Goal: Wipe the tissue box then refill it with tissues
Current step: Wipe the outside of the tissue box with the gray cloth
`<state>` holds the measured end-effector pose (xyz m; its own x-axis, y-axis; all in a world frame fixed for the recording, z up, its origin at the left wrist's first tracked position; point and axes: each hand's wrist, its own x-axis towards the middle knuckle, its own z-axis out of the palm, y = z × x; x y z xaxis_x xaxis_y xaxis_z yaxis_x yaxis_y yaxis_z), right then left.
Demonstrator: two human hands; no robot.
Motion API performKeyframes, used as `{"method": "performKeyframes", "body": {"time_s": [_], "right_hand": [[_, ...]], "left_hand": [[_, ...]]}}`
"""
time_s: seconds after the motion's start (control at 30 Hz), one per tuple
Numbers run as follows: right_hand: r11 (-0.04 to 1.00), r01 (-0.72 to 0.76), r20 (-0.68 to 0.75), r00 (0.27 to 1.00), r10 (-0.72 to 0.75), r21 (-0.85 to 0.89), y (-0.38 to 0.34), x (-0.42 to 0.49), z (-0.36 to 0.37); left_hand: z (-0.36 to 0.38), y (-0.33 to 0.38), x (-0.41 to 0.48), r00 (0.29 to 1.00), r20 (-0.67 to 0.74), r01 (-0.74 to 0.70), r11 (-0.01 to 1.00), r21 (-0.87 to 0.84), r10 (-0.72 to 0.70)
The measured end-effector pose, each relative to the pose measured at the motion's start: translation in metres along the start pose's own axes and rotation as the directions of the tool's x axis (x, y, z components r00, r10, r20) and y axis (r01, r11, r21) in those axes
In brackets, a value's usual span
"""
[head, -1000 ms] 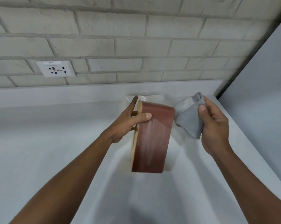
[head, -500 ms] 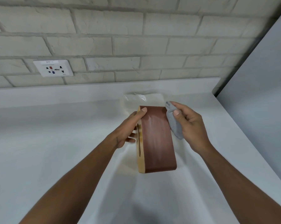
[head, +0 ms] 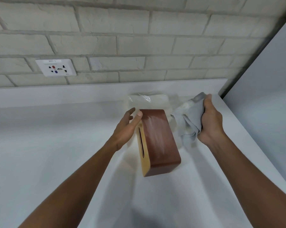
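Note:
The tissue box (head: 158,142) is reddish brown with a pale wooden lid face that has a slot, and it lies on its side with the slot facing left. My left hand (head: 127,129) rests against the box's far left end, thumb on its top edge and fingers spread beside the lid. To the right, apart from the box, my right hand (head: 210,122) is closed on a bunched grey cloth (head: 188,119). Behind the box, a clear plastic pack of white tissues (head: 149,101) lies at the back of the white counter (head: 56,153).
A pale brick wall rises behind the counter, with a white power socket (head: 55,67) at the left. A grey panel (head: 262,96) closes the right side and meets the counter's right edge.
My right hand has drawn the cloth off the box's right side, back to the right. The box has tilted so its near end points more to the right. My left fingers have loosened.

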<state>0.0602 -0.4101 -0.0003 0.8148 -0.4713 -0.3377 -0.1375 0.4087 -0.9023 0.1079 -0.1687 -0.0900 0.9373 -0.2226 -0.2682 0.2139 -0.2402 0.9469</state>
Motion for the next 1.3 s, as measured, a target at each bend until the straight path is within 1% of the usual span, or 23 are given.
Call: {"method": "performKeyframes", "body": {"time_s": [0.03, 0.1, 0.17, 0.23, 0.27, 0.3, 0.33, 0.37, 0.4, 0.43, 0.47, 0.5, 0.57, 0.67, 0.77, 0.8, 0.9, 0.93, 1.03, 1.07, 1.17, 1.2, 1.3], "right_hand": [[0.999, 0.021, 0.030, 0.999, -0.020, -0.048, -0.002, 0.001, 0.003], [0.956, 0.162, 0.052, 0.987, -0.154, -0.244, -0.003, 0.004, 0.008], [0.797, 0.370, 0.054, 0.918, -0.394, -0.477, 0.000, 0.006, 0.014], [0.610, 0.551, 0.131, 0.794, -0.594, -0.570, 0.006, 0.001, 0.018], [0.537, 0.605, 0.203, 0.752, -0.627, -0.587, 0.011, 0.000, 0.019], [0.487, 0.626, 0.294, 0.749, -0.594, -0.609, 0.017, 0.000, 0.020], [0.467, 0.618, 0.401, 0.777, -0.486, -0.632, 0.025, 0.001, 0.021], [0.450, 0.598, 0.511, 0.801, -0.311, -0.663, 0.035, -0.001, 0.020], [0.382, 0.600, 0.600, 0.789, -0.135, -0.703, 0.044, -0.002, 0.017], [0.263, 0.627, 0.646, 0.763, -0.018, -0.733, 0.052, -0.003, 0.013], [0.169, 0.652, 0.665, 0.746, 0.026, -0.739, 0.057, -0.003, 0.011], [0.142, 0.658, 0.668, 0.743, 0.033, -0.739, 0.057, -0.003, 0.010], [0.142, 0.648, 0.659, 0.751, 0.041, -0.748, 0.053, -0.002, 0.013], [0.079, 0.664, 0.669, 0.741, 0.059, -0.743, 0.048, -0.005, 0.024], [0.050, 0.757, 0.756, 0.642, 0.123, -0.651, 0.046, -0.012, 0.024], [0.049, 0.768, 0.764, 0.626, 0.154, -0.639, 0.044, -0.012, 0.019], [0.049, 0.702, 0.702, 0.703, 0.114, -0.711, 0.037, -0.001, 0.015], [0.036, 0.698, 0.697, 0.710, 0.104, -0.716, 0.039, -0.004, 0.020], [0.037, 0.785, 0.778, 0.605, 0.167, -0.618, 0.050, -0.015, 0.030], [0.044, 0.794, 0.787, 0.592, 0.174, -0.606, 0.048, -0.014, 0.029], [-0.016, 0.723, 0.718, 0.689, 0.096, -0.691, 0.036, 0.001, 0.032], [-0.034, 0.720, 0.715, 0.693, 0.094, -0.693, 0.036, -0.001, 0.036], [0.014, 0.811, 0.799, 0.573, 0.185, -0.585, 0.050, -0.013, 0.038]], "left_hand": [[-0.001, -0.001, 0.000, 0.999, -0.007, -0.047, 0.999, 0.001, 0.047], [-0.002, -0.001, 0.000, 0.993, -0.003, -0.122, 0.993, -0.004, 0.122], [-0.002, -0.003, -0.001, 0.984, 0.028, -0.174, 0.985, -0.001, 0.174], [-0.001, -0.005, -0.003, 0.973, 0.078, -0.221, 0.973, 0.063, 0.216], [0.000, -0.006, -0.004, 0.969, 0.098, -0.236, 0.967, 0.094, 0.227], [0.000, -0.005, -0.004, 0.967, 0.116, -0.239, 0.965, 0.106, 0.227], [0.001, -0.005, -0.005, 0.967, 0.130, -0.231, 0.968, 0.095, 0.218], [0.002, -0.004, -0.004, 0.966, 0.148, -0.224, 0.972, 0.073, 0.212], [0.002, -0.005, -0.003, 0.963, 0.166, -0.224, 0.973, 0.058, 0.212], [0.002, -0.005, -0.004, 0.957, 0.191, -0.234, 0.970, 0.065, 0.218], [0.002, -0.007, -0.004, 0.950, 0.221, -0.246, 0.965, 0.088, 0.222], [0.001, -0.008, -0.004, 0.941, 0.253, -0.257, 0.960, 0.107, 0.224], [0.000, -0.009, -0.003, 0.931, 0.302, -0.247, 0.962, 0.113, 0.204], [-0.001, -0.006, 0.000, 0.926, 0.331, -0.235, 0.964, 0.123, 0.183], [0.000, -0.008, 0.002, 0.925, 0.331, -0.239, 0.962, 0.133, 0.184], [0.000, -0.009, 0.002, 0.924, 0.333, -0.246, 0.959, 0.144, 0.187], [-0.001, -0.009, 0.002, 0.921, 0.346, -0.240, 0.960, 0.141, 0.180], [-0.001, -0.008, 0.001, 0.920, 0.348, -0.238, 0.961, 0.138, 0.178], [-0.001, -0.010, 0.003, 0.917, 0.348, -0.260, 0.955, 0.145, 0.197], [-0.002, -0.011, 0.004, 0.917, 0.348, -0.260, 0.955, 0.141, 0.198], [-0.002, -0.010, 0.003, 0.924, 0.342, -0.223, 0.968, 0.117, 0.172], [-0.002, -0.010, 0.002, 0.925, 0.338, -0.225, 0.968, 0.111, 0.176], [-0.002, -0.010, 0.002, 0.914, 0.335, -0.284, 0.950, 0.130, 0.228]]}}
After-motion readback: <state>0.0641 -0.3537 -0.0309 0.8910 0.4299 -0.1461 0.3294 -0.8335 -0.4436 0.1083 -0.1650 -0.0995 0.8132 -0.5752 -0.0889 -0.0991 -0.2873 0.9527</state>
